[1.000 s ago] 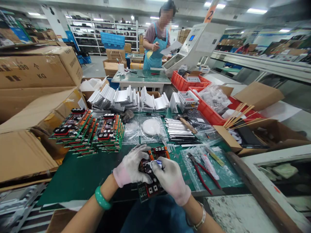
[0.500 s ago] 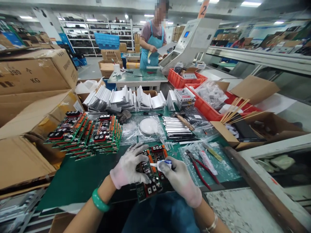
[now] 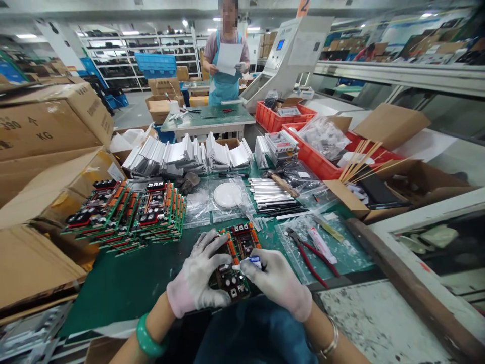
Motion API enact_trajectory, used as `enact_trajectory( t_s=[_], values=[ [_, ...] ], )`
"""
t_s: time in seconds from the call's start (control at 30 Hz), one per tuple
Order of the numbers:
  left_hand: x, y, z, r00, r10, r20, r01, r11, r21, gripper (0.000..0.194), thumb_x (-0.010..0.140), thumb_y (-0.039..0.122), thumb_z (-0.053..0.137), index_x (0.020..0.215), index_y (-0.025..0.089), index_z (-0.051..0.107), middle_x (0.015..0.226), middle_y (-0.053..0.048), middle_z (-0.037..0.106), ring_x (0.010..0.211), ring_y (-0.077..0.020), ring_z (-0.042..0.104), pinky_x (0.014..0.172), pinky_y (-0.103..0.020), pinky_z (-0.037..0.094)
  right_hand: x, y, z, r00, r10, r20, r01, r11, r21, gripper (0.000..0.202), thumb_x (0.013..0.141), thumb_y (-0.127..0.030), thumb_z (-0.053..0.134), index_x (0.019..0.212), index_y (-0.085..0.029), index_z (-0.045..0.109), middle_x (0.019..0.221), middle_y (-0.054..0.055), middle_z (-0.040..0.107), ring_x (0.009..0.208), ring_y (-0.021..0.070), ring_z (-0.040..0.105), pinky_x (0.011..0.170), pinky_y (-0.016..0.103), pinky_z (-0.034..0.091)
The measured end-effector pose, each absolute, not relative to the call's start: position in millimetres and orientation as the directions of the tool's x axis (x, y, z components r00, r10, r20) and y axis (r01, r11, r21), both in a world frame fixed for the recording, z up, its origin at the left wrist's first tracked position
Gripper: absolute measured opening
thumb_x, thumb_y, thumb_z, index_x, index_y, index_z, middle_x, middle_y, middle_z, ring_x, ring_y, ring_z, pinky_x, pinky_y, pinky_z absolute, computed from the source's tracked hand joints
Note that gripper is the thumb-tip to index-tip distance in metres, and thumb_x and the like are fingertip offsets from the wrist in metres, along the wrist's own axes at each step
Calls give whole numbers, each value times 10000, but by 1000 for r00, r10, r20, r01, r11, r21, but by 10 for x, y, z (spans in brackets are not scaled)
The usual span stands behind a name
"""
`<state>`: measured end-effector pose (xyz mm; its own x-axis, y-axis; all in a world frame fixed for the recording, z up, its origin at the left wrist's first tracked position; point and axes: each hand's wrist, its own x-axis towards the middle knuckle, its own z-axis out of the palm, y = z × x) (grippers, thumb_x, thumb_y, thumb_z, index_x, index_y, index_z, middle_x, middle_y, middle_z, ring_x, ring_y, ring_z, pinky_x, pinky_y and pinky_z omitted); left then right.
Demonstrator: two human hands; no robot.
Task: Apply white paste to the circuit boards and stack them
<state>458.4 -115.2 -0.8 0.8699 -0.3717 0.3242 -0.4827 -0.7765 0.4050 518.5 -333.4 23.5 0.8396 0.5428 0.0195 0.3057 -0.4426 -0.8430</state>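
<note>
Left hand point(image 3: 200, 273) spread on circuit board point(image 3: 243, 245), can't tell if gripping; right hand point(image 3: 278, 279) pinches small white-blue tube point(image 3: 255, 261), tip over board.

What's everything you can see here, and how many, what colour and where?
Small tube: one, white and blue, right hand
Circuit board: one, green, orange and black, by the hands
Stacked boards: two piles, same colours, table's left
Metal pieces: many, silver, table's back
Round white thing: one, middle
Thin strips: many, pale and black, right of it
Pliers: one, red-handled, right
Crates: two, red, right
Cardboard boxes: several, brown, both sides
Machine: one, pale grey, back
Co-worker: one nearby, blue apron, back
Table: one, green, in front
Left hand, right hand: two, white-gloved, front
</note>
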Motion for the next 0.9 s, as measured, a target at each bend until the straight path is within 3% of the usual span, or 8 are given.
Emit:
enact_trajectory(
  t_s=[0.13, 0.27, 0.57, 0.7, 0.9],
  values=[
    [4594, -1153, -35, 865, -361, 349, -491, -756, 434, 763, 752, 882, 374, 1094, 238, 599, 1456, -120, 459, 1452, -352, 204, 1187, -585, 74, 5218, -3279, 307, 823, 567, 37, 354, -461, -814, 328, 857, -368, 505, 585, -203, 423, 551, -51, 425, 560, 109, 397, 551, 256, 260],
    [4583, -1163, -53, 851, -365, 378, -510, -748, 425, 744, 761, 857, 424, 1147, 234, 550, 1456, -121, 461, 1458, -336, 200, 1194, -564, 66, 5254, -3236, 318, 799, 602, 18, 355, -446, -822, 324, 847, -333, 505, 570, -204, 395, 541, -63, 380, 555, 103, 375, 537, 250, 254],
    [4517, -1187, -46, 868, -349, 354, -474, -794, 380, 899, 556, 847, 666, 1155, 200, 492, 1460, -170, 440, 1443, -410, 200, 1175, -638, 70, 5279, -3247, 246, 774, 632, 25, 348, -392, -852, 323, 849, -329, 513, 573, -198, 407, 542, -75, 332, 541, 90, 332, 505, 243, 237],
    [4520, -1212, -48, 843, -359, 401, -503, -790, 351, 797, 613, 749, 691, 1159, 203, 492, 1462, -169, 435, 1446, -406, 189, 1170, -636, 70, 5272, -3344, 270, 783, 622, -30, 224, -326, -919, 302, 849, -351, 515, 602, -194, 442, 561, -71, 359, 554, 90, 343, 500, 231, 245],
    [4518, -1188, -55, 856, -372, 359, -496, -788, 364, 735, 632, 737, 692, 1145, 225, 569, 1501, -136, 394, 1447, -415, 177, 1174, -627, 68, 5200, -3612, 139, 883, 469, -38, 60, -191, -980, 385, 843, -505, 504, 618, -194, 481, 559, -51, 375, 538, 103, 341, 480, 233, 264]
  ],
)
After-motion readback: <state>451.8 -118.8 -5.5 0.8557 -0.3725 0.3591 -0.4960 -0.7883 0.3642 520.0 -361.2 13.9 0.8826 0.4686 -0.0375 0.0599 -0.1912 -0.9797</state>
